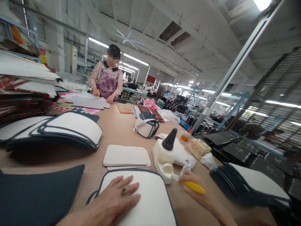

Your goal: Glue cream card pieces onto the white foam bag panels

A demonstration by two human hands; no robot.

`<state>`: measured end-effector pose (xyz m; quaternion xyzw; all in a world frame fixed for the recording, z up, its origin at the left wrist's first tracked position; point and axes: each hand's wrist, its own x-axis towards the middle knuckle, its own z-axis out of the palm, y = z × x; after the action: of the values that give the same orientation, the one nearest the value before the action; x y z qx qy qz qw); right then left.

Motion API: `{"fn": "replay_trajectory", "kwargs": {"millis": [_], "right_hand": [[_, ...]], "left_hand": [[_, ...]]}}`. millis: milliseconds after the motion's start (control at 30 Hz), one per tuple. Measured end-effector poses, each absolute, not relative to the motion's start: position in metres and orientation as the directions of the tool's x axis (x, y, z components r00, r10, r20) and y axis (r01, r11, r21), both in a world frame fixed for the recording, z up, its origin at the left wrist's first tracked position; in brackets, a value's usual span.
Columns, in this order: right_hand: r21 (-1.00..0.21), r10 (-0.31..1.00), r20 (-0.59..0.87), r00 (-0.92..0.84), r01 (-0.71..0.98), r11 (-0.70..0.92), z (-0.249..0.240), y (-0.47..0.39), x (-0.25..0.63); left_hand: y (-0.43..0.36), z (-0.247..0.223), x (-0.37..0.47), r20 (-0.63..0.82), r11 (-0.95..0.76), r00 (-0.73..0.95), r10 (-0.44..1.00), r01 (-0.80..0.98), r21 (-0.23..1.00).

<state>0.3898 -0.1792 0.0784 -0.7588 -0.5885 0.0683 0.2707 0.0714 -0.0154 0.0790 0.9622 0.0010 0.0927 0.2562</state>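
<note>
My left hand [117, 196], with a ring on one finger, lies flat with spread fingers on a white panel edged in dark material [150, 201]. To the right, my right hand [194, 185] is closed around a yellow-handled brush [193, 186]. The brush's pale end reaches the small round cup of a white glue container [164, 157], which has a black cone on top. Its bristles cannot be made out. Just beyond the panel rests a short stack of white rectangular pieces [127, 155].
Dark-edged white panels [72, 125] are piled at left, above a dark sheet [39, 194]. Another stack [258, 185] stands at right. Farther back are a tied bundle [147, 125] and an orange glue bottle [185, 135]. Across the table a person [109, 75] handles sheets.
</note>
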Motion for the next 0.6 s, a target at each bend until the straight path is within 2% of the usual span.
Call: {"fn": "replay_trajectory", "kwargs": {"millis": [100,200,267,367,467,533,600], "right_hand": [[-0.368,0.957,0.176,0.232,0.917,-0.155,0.091,-0.182,0.383],[-0.359,0.962,0.164,0.217,0.922,-0.147,0.09,-0.175,0.378],[-0.443,0.937,0.213,0.276,0.882,-0.159,0.083,-0.17,0.378],[-0.594,0.821,0.321,0.472,0.776,-0.214,0.065,-0.171,0.386],[-0.655,0.646,0.353,0.677,0.672,-0.346,0.053,-0.184,0.4],[-0.721,0.449,0.348,0.823,0.541,-0.433,0.056,-0.189,0.41],[-0.809,0.398,0.311,0.863,0.46,-0.365,0.073,-0.182,0.415]], "left_hand": [[-0.013,0.074,0.071,0.18,-0.868,0.983,0.047,-0.049,0.494],[-0.012,0.074,0.07,0.189,-0.861,0.981,0.048,-0.055,0.505],[-0.013,0.077,0.07,0.207,-0.855,0.977,0.048,-0.067,0.514],[-0.02,0.083,0.068,0.215,-0.865,0.975,0.061,-0.056,0.498],[-0.028,0.091,0.067,0.216,-0.879,0.971,0.1,-0.015,0.476],[-0.023,0.097,0.068,0.239,-0.873,0.963,0.121,-0.011,0.488],[-0.004,0.1,0.071,0.283,-0.862,0.94,0.19,0.022,0.506]]}}
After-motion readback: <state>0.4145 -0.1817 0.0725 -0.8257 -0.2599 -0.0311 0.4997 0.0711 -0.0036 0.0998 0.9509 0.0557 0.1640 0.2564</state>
